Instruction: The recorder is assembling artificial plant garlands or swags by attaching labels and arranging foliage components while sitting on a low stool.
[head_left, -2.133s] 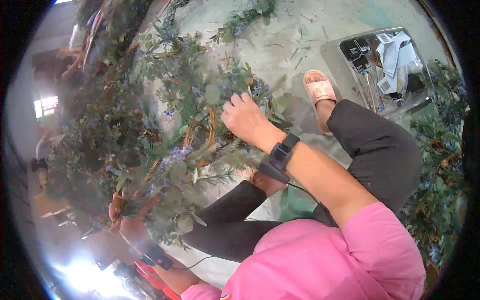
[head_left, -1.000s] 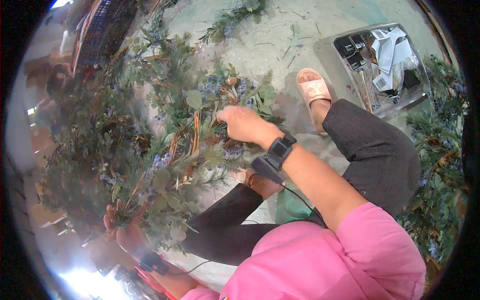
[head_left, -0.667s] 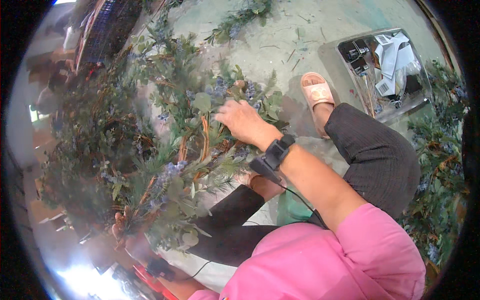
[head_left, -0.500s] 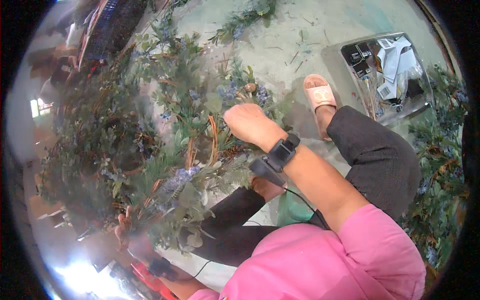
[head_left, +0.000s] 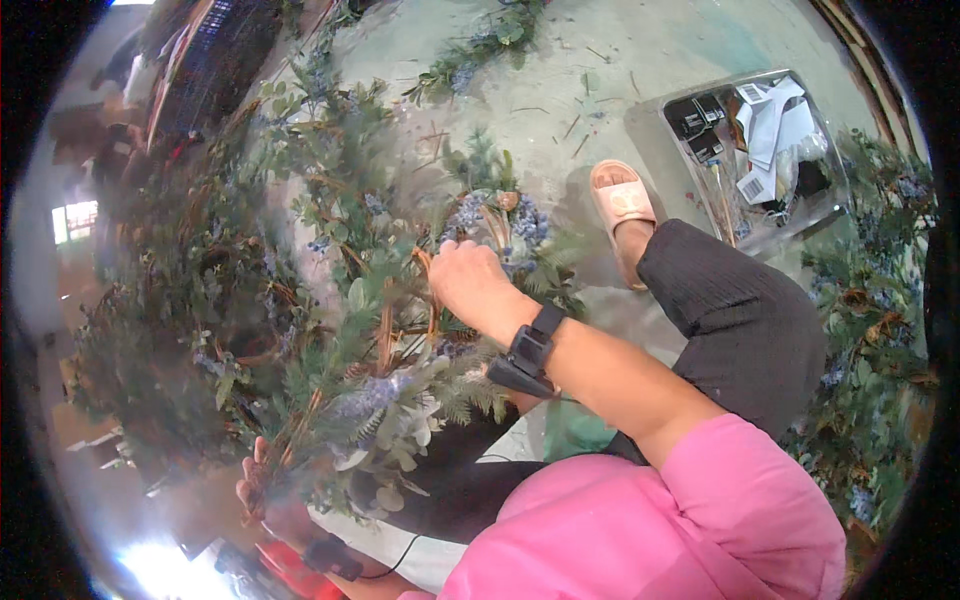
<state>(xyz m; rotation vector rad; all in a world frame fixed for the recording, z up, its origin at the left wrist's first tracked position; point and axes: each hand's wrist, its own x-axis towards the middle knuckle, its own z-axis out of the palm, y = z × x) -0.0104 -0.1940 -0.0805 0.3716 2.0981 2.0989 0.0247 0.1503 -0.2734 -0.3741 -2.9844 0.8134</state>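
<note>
Greenery (head_left: 375, 398) spans from left hand (head_left: 272, 505), grasping its near end, toward right hand (head_left: 470, 282) beside brown twigs (head_left: 386, 336), whose grip I cannot tell. I judge: arranging; next needs steady support.

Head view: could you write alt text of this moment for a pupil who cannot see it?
A person in a pink short-sleeved shirt handles leafy green foliage with blue berry clusters and brown twigs, right hand at the twigs, left hand at the lower-left end. A clear plastic tray of white papers and black packs lies on pale floor.
</note>
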